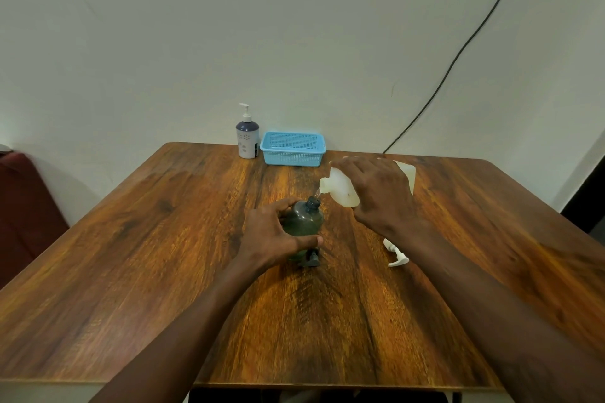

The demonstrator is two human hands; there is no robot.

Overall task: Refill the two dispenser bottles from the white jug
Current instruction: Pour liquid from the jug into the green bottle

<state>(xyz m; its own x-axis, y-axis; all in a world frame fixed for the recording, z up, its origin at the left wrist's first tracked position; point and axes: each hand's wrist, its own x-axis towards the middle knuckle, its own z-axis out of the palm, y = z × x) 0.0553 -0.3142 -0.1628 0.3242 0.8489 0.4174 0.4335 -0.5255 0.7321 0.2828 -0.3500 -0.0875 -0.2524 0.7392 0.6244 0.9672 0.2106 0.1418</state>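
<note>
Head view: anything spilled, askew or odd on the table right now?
No spill shows. The white plastic jug pours into the open dark green bottle. A white pump head and a dark pump head lie loose on the wooden table.

Both of the person's arms were bare as far as they showed, the left forearm (196, 321) and the right forearm (474, 288) ending in the bare left hand (268, 239) and right hand (376, 196), the latter's back ridged by knuckles and tendons.
</note>
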